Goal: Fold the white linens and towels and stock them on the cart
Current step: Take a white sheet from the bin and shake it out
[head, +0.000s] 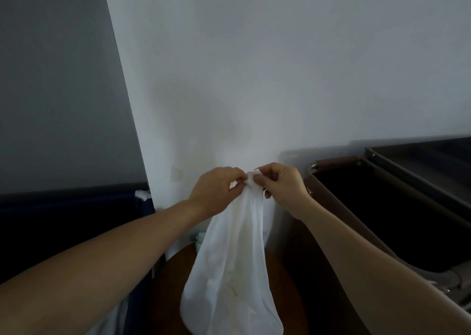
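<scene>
Round brown wooden bench [285, 283] below, largely hidden by a hanging white linen [229, 271]. A pale folded item [199, 238] lies at its far edge. Contact between linen and bench cannot be told.

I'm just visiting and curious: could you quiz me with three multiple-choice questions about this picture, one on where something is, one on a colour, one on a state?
1. Where is the open dark bin?
A. to the person's right
B. to the person's left
C. overhead

2. What colour is the held cloth?
A. red
B. white
C. black

3. How is the cloth?
A. folded flat
B. hanging bunched from both hands
C. lying on the floor

Answers:
1 A: the dark bin stands at the right.
2 B: the white cloth is plainly white.
3 B: the left hand and right hand pinch its top; the rest hangs.
</scene>
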The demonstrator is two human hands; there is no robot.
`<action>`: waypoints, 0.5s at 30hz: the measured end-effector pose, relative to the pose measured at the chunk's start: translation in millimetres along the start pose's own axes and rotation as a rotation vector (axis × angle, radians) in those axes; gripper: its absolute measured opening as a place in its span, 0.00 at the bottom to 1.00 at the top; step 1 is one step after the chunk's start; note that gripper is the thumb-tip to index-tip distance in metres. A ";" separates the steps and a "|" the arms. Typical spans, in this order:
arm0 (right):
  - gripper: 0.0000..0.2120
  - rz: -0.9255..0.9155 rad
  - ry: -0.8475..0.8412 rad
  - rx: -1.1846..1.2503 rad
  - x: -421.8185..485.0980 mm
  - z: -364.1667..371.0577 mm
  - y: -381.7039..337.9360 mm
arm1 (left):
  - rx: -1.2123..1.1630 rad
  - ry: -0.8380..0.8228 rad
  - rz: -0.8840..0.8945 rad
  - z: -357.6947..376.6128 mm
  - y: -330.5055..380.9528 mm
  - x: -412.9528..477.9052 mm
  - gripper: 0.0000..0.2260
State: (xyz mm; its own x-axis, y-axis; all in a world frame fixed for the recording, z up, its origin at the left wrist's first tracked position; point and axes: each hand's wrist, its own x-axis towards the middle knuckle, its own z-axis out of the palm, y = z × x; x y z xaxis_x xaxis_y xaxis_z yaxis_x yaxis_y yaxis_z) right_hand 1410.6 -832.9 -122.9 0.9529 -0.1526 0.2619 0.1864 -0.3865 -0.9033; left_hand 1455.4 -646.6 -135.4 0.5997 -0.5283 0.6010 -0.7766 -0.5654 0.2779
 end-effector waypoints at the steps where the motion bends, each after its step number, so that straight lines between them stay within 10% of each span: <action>1: 0.08 -0.010 0.036 -0.037 1.0 -0.7 1.2 | -0.067 -0.001 -0.052 1.0 -1.3 2.2 0.06; 15: 0.05 -0.084 -0.057 -0.185 4.8 5.2 -4.4 | -0.485 0.051 -0.385 -4.1 5.3 11.8 0.07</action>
State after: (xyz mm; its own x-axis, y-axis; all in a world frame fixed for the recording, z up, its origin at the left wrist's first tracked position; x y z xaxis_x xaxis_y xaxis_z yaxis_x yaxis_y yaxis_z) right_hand 1415.6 -827.1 -119.5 0.9490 -0.0632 0.3090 0.2234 -0.5569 -0.8000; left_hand 1457.6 -653.3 -123.8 0.8537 -0.3060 0.4214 -0.5126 -0.3506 0.7838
